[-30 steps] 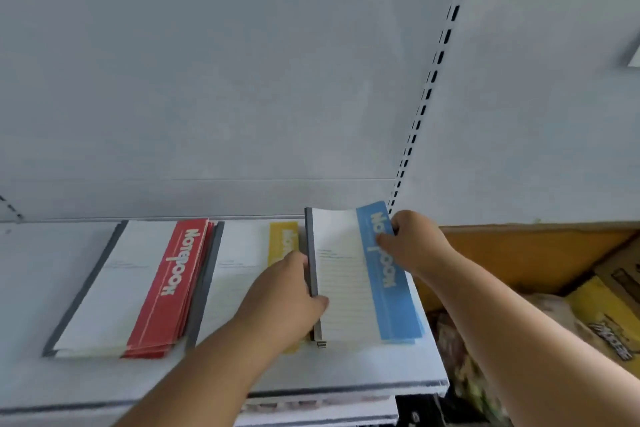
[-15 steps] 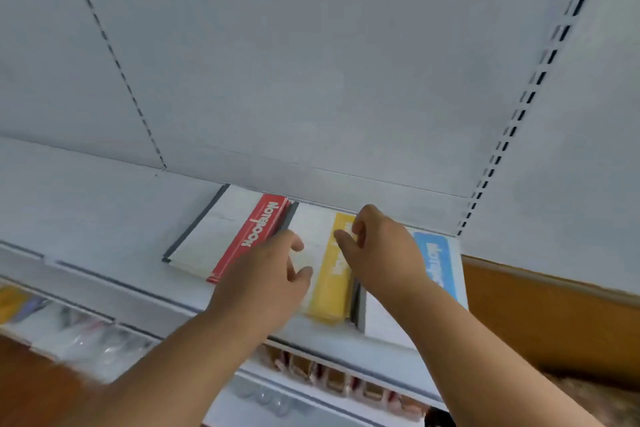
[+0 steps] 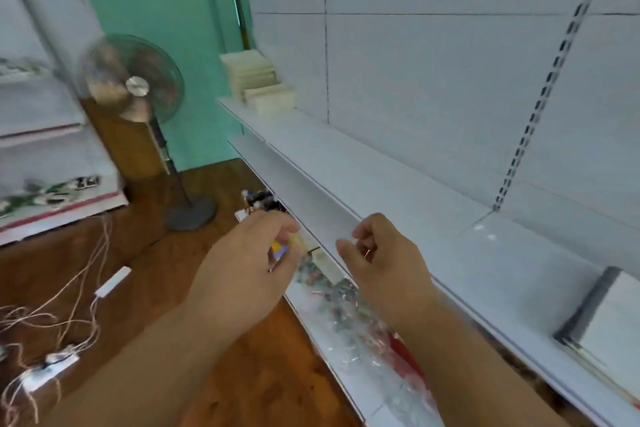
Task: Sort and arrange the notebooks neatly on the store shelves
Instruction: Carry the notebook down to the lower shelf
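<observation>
Both of my hands hang in the air in front of the white shelf (image 3: 398, 184), holding nothing. My left hand (image 3: 249, 260) has its fingers loosely curled over the lower shelf's front edge. My right hand (image 3: 381, 253) is also loosely curled, just before the upper shelf's edge. One stack of notebooks (image 3: 609, 319) with a dark grey spine lies on the shelf at the far right, cut off by the frame. Pale cream stacks (image 3: 259, 83) sit at the shelf's far left end.
A lower shelf (image 3: 349, 343) holds shiny wrapped small goods. A standing fan (image 3: 133, 87) stands on the wooden floor at the left, with cables and a power strip (image 3: 48, 369) on the floor. Another white shelving unit (image 3: 41, 135) is at the far left.
My head has turned left along the aisle. Both hands have left the notebooks and drawn back off the shelf; the red, yellow and blue stacks have passed out of view to the right.
</observation>
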